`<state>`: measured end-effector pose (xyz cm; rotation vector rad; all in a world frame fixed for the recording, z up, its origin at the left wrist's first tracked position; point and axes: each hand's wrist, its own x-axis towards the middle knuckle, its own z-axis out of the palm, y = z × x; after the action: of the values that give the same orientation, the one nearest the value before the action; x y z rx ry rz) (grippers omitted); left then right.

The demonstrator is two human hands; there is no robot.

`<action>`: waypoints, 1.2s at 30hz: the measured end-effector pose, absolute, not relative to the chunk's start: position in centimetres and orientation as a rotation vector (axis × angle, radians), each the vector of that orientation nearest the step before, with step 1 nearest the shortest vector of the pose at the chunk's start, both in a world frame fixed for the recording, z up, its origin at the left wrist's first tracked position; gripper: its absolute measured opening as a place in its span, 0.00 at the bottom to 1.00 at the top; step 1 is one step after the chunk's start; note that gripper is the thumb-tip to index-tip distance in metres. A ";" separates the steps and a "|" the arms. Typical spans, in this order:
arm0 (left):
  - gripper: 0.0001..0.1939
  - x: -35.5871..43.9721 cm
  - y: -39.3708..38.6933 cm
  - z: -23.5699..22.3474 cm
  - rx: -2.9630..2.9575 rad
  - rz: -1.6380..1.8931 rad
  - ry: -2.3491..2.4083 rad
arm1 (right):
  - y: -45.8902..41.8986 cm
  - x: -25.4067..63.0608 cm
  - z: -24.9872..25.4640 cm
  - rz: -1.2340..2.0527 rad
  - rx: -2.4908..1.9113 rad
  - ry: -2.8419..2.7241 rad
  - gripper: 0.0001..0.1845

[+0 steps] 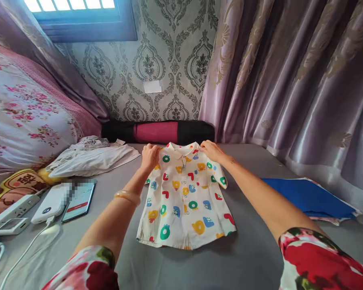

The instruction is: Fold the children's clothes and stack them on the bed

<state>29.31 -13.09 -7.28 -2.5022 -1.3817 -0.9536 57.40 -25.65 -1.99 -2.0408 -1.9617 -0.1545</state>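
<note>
A small white short-sleeved shirt (186, 201) with a collar, front buttons and colourful printed shapes lies front side up on the grey sheet (254, 257). Its collar points away from me and the hem faces me. At the left shoulder my left hand (150, 156) is closed on the cloth, fingers curled over the edge. My right hand (212, 151) grips the opposite shoulder beside the collar. Both fingertips are partly hidden behind the fabric. The shirt looks spread out between the two hands.
Folded blue cloth (311, 197) lies to the right, near the curtain (284, 80). On the left are a phone (79, 201), a white power bank (48, 205), a power strip (13, 211) and crumpled pale clothes (93, 159). A black and red roll (157, 132) lies against the wall.
</note>
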 end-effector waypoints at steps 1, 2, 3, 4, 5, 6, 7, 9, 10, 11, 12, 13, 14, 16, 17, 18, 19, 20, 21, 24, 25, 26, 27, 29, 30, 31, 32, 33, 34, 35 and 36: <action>0.19 29.5 -13.0 -8.0 -2.498 -0.950 -1.387 | -25.7 57.4 -2.9 -0.160 -2.061 -1.966 0.09; 0.19 29.7 -12.9 -8.6 -2.494 -0.938 -1.392 | -25.6 57.4 -3.8 -0.166 -2.083 -1.968 0.10; 0.19 29.9 -12.8 -9.1 -2.488 -0.924 -1.400 | -25.5 57.5 -4.5 -0.172 -2.105 -1.969 0.11; 0.20 30.2 -12.7 -9.6 -2.483 -0.906 -1.407 | -25.4 57.6 -5.2 -0.178 -2.127 -1.972 0.12; 0.19 30.4 -12.6 -10.0 -2.479 -0.888 -1.410 | -25.2 57.8 -5.8 -0.182 -2.151 -1.978 0.12; 0.19 30.6 -12.5 -10.4 -2.478 -0.868 -1.408 | -24.9 58.0 -6.4 -0.188 -2.177 -1.985 0.13; 0.19 30.8 -12.3 -10.8 -2.479 -0.849 -1.401 | -24.6 58.1 -6.9 -0.194 -2.204 -1.993 0.13; 0.18 31.1 -11.9 -11.6 -2.492 -0.801 -1.370 | -24.0 58.5 -7.7 -0.202 -2.248 -2.029 0.13; 0.18 31.2 -11.6 -12.0 -2.501 -0.767 -1.351 | -23.7 58.8 -8.0 -0.204 -2.263 -2.057 0.14; 0.18 31.3 -11.2 -12.4 -2.511 -0.730 -1.334 | -23.4 59.0 -8.3 -0.207 -2.269 -2.093 0.14; 0.18 31.4 -10.9 -12.8 -2.522 -0.690 -1.315 | -23.1 59.2 -8.6 -0.211 -2.270 -2.132 0.14; 0.18 31.5 -10.5 -13.1 -2.534 -0.651 -1.294 | -22.8 59.4 -8.8 -0.220 -2.268 -2.170 0.14; 0.18 31.5 -10.1 -13.3 -2.545 -0.615 -1.271 | -22.5 59.6 -9.1 -0.234 -2.262 -2.205 0.14; 0.19 31.7 -9.2 -13.6 -2.566 -0.556 -1.221 | -21.7 60.1 -9.5 -0.265 -2.252 -2.258 0.14; 0.19 31.8 -8.7 -13.7 -2.573 -0.533 -1.197 | -21.3 60.3 -9.7 -0.277 -2.249 -2.277 0.14; 0.19 31.9 -8.3 -13.7 -2.576 -0.516 -1.180 | -20.8 60.5 -9.9 -0.289 -2.248 -2.291 0.14; 0.19 32.1 -7.9 -13.7 -2.574 -0.506 -1.170 | -20.3 60.7 -10.0 -0.298 -2.245 -2.301 0.14; 0.19 32.3 -7.5 -13.7 -2.570 -0.499 -1.169 | -19.8 60.9 -10.2 -0.303 -2.248 -2.305 0.14; 0.19 32.5 -7.1 -13.8 -2.565 -0.490 -1.173 | -19.4 61.1 -10.3 -0.304 -2.256 -2.303 0.15; 0.19 33.1 -6.1 -14.2 -2.588 -0.435 -1.215 | -18.3 61.6 -10.8 -0.244 -2.297 -2.279 0.15; 0.18 33.3 -5.8 -14.4 -2.619 -0.410 -1.241 | -18.1 61.7 -11.0 -0.194 -2.303 -2.271 0.15; 0.18 33.5 -5.5 -14.6 -2.663 -0.387 -1.280 | -17.9 61.9 -11.1 -0.129 -2.298 -2.261 0.15; 0.18 33.7 -5.2 -14.7 -2.717 -0.377 -1.348 | -17.8 62.0 -11.2 -0.051 -2.282 -2.241 0.14; 0.16 34.2 -4.7 -14.7 -2.818 -0.376 -1.535 | -17.2 62.4 -11.4 0.162 -2.248 -2.126 0.13; 0.15 34.4 -4.4 -14.5 -2.853 -0.379 -1.636 | -16.8 62.5 -11.4 0.268 -2.239 -2.045 0.12; 0.14 34.8 -4.1 -14.3 -2.882 -0.382 -1.726 | -16.3 62.6 -11.4 0.361 -2.238 -1.964 0.12; 0.14 35.2 -3.8 -14.0 -2.909 -0.388 -1.799 | -15.8 62.7 -11.3 0.437 -2.246 -1.894 0.13; 0.14 35.6 -3.6 -13.7 -2.939 -0.397 -1.852 | -15.2 62.8 -11.3 0.495 -2.261 -1.842 0.15; 0.14 36.0 -3.4 -13.4 -2.975 -0.414 -1.889 | -14.6 62.7 -11.2 0.537 -2.279 -1.807 0.18; 0.14 36.5 -3.2 -13.2 -3.012 -0.441 -1.925 | -14.0 62.6 -11.1 0.567 -2.297 -1.780 0.20; 0.14 36.9 -3.1 -13.0 -3.049 -0.472 -1.952 | -13.6 62.5 -11.0 0.601 -2.308 -1.752 0.21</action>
<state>36.90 -3.08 -13.02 -3.0490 -1.9524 -0.4717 62.55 -13.56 -11.02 -2.3079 -1.7517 0.6011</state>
